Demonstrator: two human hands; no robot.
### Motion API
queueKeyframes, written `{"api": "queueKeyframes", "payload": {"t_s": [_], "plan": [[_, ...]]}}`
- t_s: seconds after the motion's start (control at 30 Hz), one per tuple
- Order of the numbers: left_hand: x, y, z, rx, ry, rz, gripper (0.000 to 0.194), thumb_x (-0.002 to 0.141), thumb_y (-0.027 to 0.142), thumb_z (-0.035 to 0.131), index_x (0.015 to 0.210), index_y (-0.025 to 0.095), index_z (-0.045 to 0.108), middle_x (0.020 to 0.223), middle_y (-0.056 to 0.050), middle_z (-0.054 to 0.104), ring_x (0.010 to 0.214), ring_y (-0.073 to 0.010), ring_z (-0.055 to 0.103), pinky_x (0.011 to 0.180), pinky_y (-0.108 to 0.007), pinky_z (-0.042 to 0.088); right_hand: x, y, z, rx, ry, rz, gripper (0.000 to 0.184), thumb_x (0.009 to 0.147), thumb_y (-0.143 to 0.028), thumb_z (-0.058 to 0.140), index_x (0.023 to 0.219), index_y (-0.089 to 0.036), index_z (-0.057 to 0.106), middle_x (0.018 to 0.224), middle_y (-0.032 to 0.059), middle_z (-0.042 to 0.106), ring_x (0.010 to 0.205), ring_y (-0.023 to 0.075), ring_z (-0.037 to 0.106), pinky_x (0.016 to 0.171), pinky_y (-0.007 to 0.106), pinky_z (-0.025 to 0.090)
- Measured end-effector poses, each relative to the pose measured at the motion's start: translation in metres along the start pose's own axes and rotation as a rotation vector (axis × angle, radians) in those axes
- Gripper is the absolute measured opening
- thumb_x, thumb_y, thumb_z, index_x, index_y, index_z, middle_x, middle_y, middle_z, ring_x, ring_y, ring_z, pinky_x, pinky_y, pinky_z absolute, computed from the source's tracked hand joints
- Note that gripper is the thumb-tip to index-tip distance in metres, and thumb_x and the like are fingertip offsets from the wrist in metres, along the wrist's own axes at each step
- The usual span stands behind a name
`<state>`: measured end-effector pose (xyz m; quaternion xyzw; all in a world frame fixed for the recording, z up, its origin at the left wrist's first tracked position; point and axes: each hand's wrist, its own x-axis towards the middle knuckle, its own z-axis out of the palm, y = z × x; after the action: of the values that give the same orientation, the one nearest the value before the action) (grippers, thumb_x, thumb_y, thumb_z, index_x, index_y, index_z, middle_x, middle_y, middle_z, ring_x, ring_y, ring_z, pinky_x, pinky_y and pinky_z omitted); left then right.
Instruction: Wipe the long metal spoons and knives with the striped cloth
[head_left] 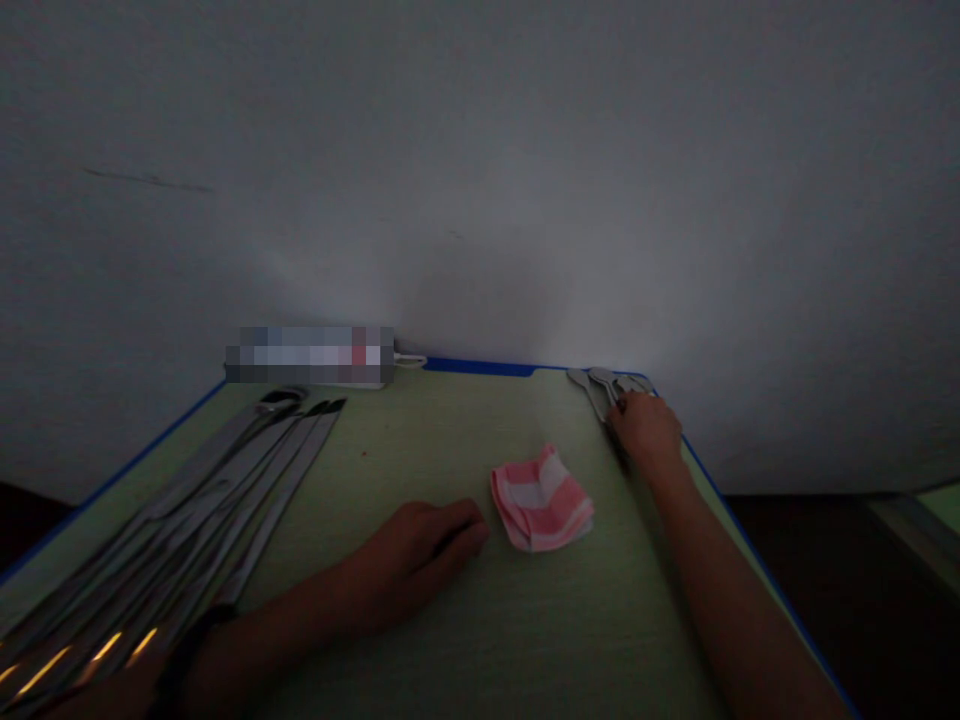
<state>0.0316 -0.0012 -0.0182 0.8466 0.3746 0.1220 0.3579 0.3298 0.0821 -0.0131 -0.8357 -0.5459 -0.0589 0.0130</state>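
My right hand (649, 432) is at the far right of the table, with its fingers closed on a spoon among several metal spoons (602, 380). Their bowls point toward the wall, and the handles are partly hidden under my hand. My left hand (427, 550) rests low over the middle of the table, fingers curled together with nothing visible in them. Just right of its fingertips lies a folded pink and white checked cloth (541, 500), apart from both hands.
Several long metal utensils (247, 480) lie side by side along the left, partly behind my left forearm. A pixelated white object (311, 358) with a cord loop sits at the back left. The pale green table (420, 430) has blue edging and meets a grey wall (480, 200).
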Motion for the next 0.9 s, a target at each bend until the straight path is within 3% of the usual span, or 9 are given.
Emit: {"api": "queueKeyframes", "payload": {"t_s": [0.9], "plan": [[-0.0003,0.0028,-0.0024,-0.019,-0.024,-0.018,0.035,0.095,0.038,0.03,0.075,0.018,0.05,0.064,0.003,0.051,0.058,-0.0119,0.047,0.055,-0.023,0.035,0.0013,0.0021,-0.001,0.032,0.046,0.029,0.032,0.082,-0.03,0.044,0.104,-0.025,0.066,0.096,0.0106,0.067,0.09,0.0259,0.063,0.072,0.035,0.048]]}}
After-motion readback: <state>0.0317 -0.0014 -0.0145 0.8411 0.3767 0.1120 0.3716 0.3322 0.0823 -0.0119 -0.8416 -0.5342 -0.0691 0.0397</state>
